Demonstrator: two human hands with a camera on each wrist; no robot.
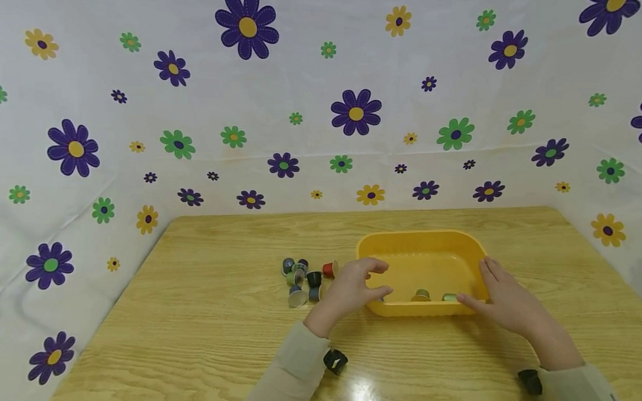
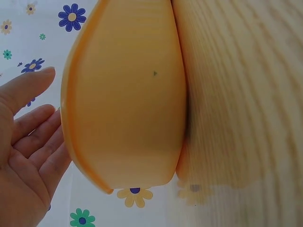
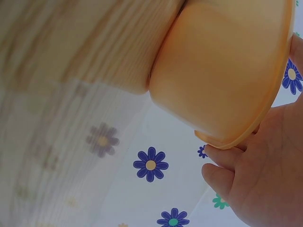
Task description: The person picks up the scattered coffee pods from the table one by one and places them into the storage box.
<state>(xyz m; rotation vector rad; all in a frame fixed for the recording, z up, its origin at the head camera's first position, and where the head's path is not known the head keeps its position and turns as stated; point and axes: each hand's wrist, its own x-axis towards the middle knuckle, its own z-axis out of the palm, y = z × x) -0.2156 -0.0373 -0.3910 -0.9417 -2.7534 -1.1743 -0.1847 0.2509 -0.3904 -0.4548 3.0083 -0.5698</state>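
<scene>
A yellow plastic tub [image 1: 428, 310] stands on the wooden table. Inside it, near the front wall, lie a gold coffee capsule [image 1: 421, 295] and a green coffee capsule [image 1: 449, 297]. My left hand [image 1: 352, 284] is at the tub's left end, thumb and fingers spread apart over the rim. In the left wrist view its fingertips [image 2: 52, 116] are right at the rim. On the tub's right end rests my right hand [image 1: 508, 298], its thumb over the front corner and fingers along the side rim. Neither hand has a capsule visible in it.
Left of the tub, several coffee capsules lie in a loose cluster, including a red capsule [image 1: 330, 269] and a black capsule [image 1: 314, 279]. A white flowered cloth [image 1: 303, 93] hangs behind the table [image 1: 199, 338]. A small black device [image 1: 335, 361] sits by the left sleeve.
</scene>
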